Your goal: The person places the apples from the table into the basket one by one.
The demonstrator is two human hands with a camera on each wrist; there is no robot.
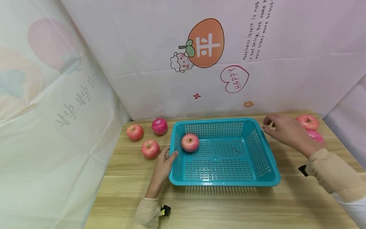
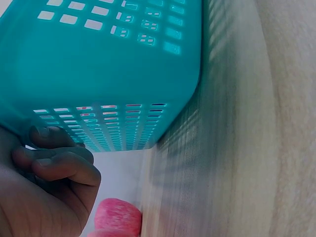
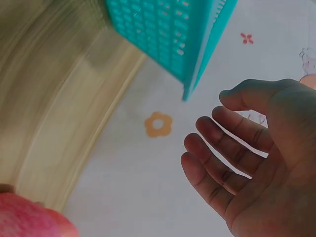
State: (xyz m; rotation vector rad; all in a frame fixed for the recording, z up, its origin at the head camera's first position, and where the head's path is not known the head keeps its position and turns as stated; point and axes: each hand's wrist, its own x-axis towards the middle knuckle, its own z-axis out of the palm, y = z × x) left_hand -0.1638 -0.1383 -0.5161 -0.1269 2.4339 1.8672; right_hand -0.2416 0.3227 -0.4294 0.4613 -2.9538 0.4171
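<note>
A turquoise plastic basket (image 1: 223, 183) with slotted walls stands on the table, and one pink-red apple (image 1: 190, 142) lies in its left back corner. My left hand (image 1: 164, 165) grips the basket's left rim, thumb on top; in the left wrist view its curled fingers (image 2: 69, 168) show beside the wall. Just off the right rim hovers my right hand (image 1: 286, 130), holding nothing. Its fingers (image 3: 232, 148) are loosely bent and apart from the basket in the right wrist view.
Left of the basket lie two pale red apples (image 1: 135, 132) (image 1: 151, 149) and a deep pink apple (image 1: 159, 126). Behind the right forearm are a red apple (image 1: 307, 122) and a partly hidden pink one (image 1: 314, 135). A printed cloth (image 1: 154, 92) hangs behind the wooden table (image 1: 120, 190).
</note>
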